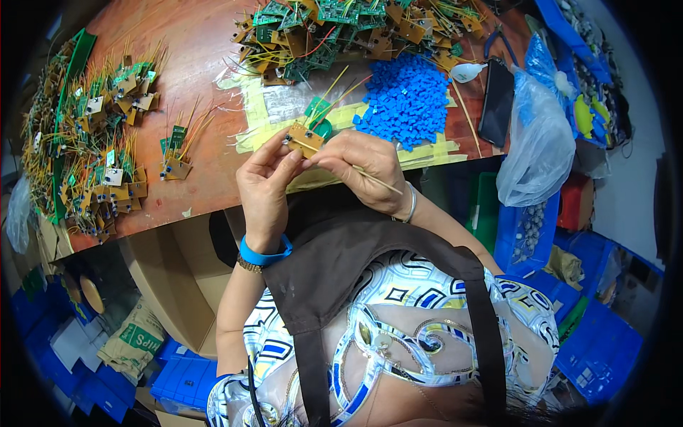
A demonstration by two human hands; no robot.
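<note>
A small brown circuit board (pixel 306 139) with yellow and red wires and a green board attached is held up over the table's near edge. My left hand (pixel 265 179), with a blue band at the wrist, pinches its left side between thumb and fingers. At its right side is my right hand (pixel 366 165), fingers closed round a thin wooden stick (pixel 378 181) that slants out toward the wrist. The stick's front end is hard to make out among the fingertips. Just beyond my right hand lies a heap of small blue plastic parts (pixel 404 99).
A big pile of wired circuit boards (pixel 334 35) sits at the back; more boards (pixel 107 171) stand in clusters at left. On the right are a black phone (pixel 496 103), pliers (pixel 501 44) and a clear plastic bag (pixel 535 142). A cardboard box (pixel 167 281) is below the table.
</note>
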